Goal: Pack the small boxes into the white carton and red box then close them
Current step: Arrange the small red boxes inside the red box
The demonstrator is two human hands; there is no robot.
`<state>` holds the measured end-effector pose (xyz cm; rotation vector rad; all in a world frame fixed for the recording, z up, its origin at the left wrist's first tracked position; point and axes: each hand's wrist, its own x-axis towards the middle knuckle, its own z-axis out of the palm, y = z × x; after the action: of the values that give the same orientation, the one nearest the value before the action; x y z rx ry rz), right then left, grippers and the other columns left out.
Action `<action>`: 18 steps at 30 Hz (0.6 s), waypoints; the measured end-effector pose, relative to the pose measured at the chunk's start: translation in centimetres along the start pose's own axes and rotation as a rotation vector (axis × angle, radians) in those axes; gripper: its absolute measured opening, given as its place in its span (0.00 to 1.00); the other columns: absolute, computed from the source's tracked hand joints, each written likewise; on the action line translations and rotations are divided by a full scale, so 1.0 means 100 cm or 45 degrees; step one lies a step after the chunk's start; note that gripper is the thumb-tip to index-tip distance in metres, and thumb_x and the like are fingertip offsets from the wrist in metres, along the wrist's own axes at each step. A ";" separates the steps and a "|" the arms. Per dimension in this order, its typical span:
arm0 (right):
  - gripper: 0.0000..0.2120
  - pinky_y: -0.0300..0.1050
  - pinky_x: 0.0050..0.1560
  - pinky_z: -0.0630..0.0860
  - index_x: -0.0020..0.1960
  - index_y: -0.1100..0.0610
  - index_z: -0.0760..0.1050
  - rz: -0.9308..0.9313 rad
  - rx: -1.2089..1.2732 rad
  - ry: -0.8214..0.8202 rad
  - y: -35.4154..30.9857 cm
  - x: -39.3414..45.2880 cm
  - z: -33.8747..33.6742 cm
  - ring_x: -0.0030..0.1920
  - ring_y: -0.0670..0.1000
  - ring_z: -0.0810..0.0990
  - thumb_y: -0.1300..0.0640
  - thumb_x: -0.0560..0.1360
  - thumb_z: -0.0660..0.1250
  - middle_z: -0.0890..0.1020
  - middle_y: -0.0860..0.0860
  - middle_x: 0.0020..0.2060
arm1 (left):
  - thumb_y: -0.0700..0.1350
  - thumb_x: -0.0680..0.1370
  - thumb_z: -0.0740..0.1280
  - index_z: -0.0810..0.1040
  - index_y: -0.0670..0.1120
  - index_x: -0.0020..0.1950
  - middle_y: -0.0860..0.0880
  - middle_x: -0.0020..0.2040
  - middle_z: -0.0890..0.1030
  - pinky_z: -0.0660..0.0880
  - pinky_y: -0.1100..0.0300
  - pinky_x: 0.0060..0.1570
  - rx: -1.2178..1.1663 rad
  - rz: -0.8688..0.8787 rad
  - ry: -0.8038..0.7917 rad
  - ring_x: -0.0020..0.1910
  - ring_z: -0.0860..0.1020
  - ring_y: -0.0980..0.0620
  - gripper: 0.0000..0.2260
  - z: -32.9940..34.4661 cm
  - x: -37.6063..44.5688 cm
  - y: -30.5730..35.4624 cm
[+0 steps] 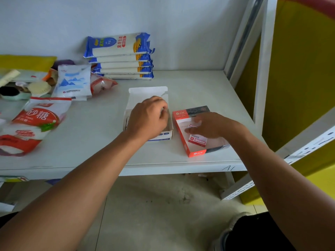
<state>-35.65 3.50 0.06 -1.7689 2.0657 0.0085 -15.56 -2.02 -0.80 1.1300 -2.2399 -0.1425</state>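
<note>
Best done by seating each small box [197,140] flat and square against the walls before reaching for the lids. Nearest, right hand [208,125] spread flat, fingers loosely extended, pressing into the open red box [192,151] on the shelf [199,84]; grasp not discernible. Just beyond, left hand [148,118] curled inside the open white carton [147,92], contents hidden.

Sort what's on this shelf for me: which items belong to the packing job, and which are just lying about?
Job:
white carton, lid up, left hand in it
red box, open, right hand over it
small box inside the red box

Lying about:
noodle packs
sugar bag
blue-and-white pouch
</note>
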 end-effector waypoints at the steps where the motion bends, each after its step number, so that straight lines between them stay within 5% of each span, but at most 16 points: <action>1: 0.25 0.44 0.52 0.75 0.63 0.55 0.76 -0.008 -0.014 0.001 -0.001 0.003 0.002 0.53 0.53 0.79 0.39 0.73 0.66 0.80 0.52 0.60 | 0.45 0.73 0.60 0.79 0.45 0.44 0.49 0.48 0.81 0.76 0.51 0.44 -0.003 -0.033 -0.017 0.45 0.79 0.43 0.08 -0.001 0.000 -0.003; 6: 0.22 0.42 0.44 0.78 0.59 0.56 0.78 0.073 -0.002 0.048 -0.008 0.013 0.006 0.41 0.50 0.80 0.44 0.70 0.72 0.83 0.53 0.52 | 0.45 0.75 0.61 0.79 0.46 0.46 0.49 0.50 0.81 0.76 0.49 0.46 -0.027 -0.090 -0.078 0.46 0.78 0.43 0.07 -0.001 -0.003 -0.007; 11: 0.22 0.42 0.45 0.77 0.61 0.53 0.77 -0.046 0.142 0.227 -0.008 0.006 0.003 0.45 0.50 0.79 0.46 0.70 0.72 0.81 0.50 0.54 | 0.45 0.75 0.61 0.79 0.46 0.46 0.49 0.49 0.81 0.76 0.50 0.46 -0.036 -0.085 -0.068 0.46 0.78 0.43 0.08 -0.002 -0.004 -0.008; 14: 0.14 0.44 0.44 0.80 0.53 0.53 0.81 -0.115 0.381 0.326 0.000 0.002 -0.008 0.45 0.49 0.79 0.51 0.70 0.74 0.82 0.50 0.49 | 0.45 0.75 0.61 0.79 0.46 0.46 0.49 0.50 0.81 0.76 0.50 0.45 -0.031 -0.087 -0.066 0.46 0.78 0.43 0.08 -0.004 -0.004 -0.008; 18: 0.12 0.31 0.33 0.74 0.52 0.55 0.81 -0.145 0.533 0.256 0.012 0.000 -0.010 0.43 0.48 0.78 0.59 0.70 0.75 0.78 0.47 0.51 | 0.44 0.75 0.61 0.79 0.45 0.46 0.49 0.49 0.81 0.76 0.50 0.46 -0.039 -0.099 -0.071 0.46 0.78 0.44 0.08 -0.004 -0.003 -0.007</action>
<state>-37.13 3.46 0.63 -1.6693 1.9138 -0.6116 -14.74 -2.20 -0.90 1.2106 -2.2358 -0.2420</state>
